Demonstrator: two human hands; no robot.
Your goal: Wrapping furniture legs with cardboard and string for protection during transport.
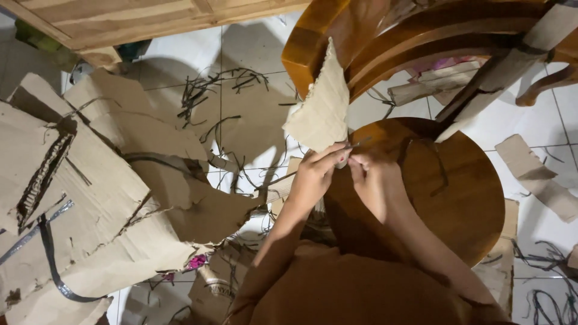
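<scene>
My left hand [316, 174] grips the lower edge of a torn piece of brown cardboard [322, 108], held upright above the floor. My right hand [368, 180] is beside it, fingers closed on a thin grey tool [355, 144] at the cardboard's bottom corner; the tool's kind is hard to tell. Both hands meet at the left edge of a round dark wooden table [457, 186]. My forearms in brown sleeves reach up from the bottom of the view.
Large torn cardboard sheets [102, 192] cover the white tiled floor on the left. Thin dark strips [205, 90] litter the tiles. A curved wooden chair frame [373, 36] stands behind the hands. More cardboard scraps [536, 174] lie at the right.
</scene>
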